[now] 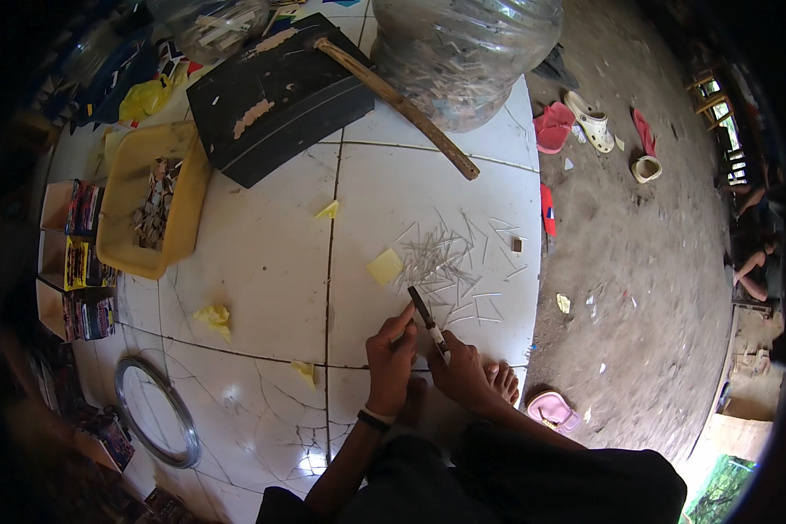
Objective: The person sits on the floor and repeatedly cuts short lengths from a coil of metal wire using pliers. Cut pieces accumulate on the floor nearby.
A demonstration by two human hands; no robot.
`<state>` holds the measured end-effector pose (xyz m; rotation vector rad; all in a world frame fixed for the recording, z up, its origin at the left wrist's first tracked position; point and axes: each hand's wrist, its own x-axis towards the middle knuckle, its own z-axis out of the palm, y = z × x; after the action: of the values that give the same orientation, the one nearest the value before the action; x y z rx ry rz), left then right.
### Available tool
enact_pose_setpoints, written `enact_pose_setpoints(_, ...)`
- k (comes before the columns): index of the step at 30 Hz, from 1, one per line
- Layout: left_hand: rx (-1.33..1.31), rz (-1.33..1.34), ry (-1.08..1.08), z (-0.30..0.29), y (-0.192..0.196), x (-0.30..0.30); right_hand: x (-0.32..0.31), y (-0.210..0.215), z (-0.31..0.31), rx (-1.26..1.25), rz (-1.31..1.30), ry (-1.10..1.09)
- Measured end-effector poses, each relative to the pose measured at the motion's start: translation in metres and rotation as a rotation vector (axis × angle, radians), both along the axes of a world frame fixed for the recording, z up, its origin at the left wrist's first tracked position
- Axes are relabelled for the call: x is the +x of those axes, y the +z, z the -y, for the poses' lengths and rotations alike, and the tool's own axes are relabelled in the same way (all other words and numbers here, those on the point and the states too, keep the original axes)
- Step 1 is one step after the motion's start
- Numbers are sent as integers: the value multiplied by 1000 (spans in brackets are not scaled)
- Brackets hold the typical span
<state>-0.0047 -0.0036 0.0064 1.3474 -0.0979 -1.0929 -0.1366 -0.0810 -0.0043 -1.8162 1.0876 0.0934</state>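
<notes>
Between my hands is a narrow dark strip with a white section (436, 333); its exact kind I cannot make out. My left hand (389, 362) is closed, its index finger and thumb against the strip's dark far part. Closed round the near white end is my right hand (459, 374). Just beyond them, many thin, pale, straight pieces like cut wire (435, 260) lie scattered on the white tiles (262, 301). A yellow paper square (384, 266) touches the pile's left side, and a small dark-centred block (517, 245) sits to its right.
A wire coil (128, 426) lies at left, near a yellow tub (112, 210) of scraps. Farther off are a black box (279, 109), a wooden stick (402, 103) and a big clear bag (472, 61). Right of the tile edge, sandals (592, 122) lie on the dirt floor.
</notes>
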Motion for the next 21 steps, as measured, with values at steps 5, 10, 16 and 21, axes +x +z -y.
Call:
enact_pose_setpoints(5,2,51,40,2,5,5,4,11,10,29,139,-86)
enact_pose_setpoints(10,-11,72,76,11,8,8,0,28,9,18,277,-12)
enact_pose_setpoints(16,-8,20,97,17,15,3,1,34,8,-58,252,4)
enact_pose_setpoints(21,23,38,33,19,21,0,9,27,18,-99,206,-97)
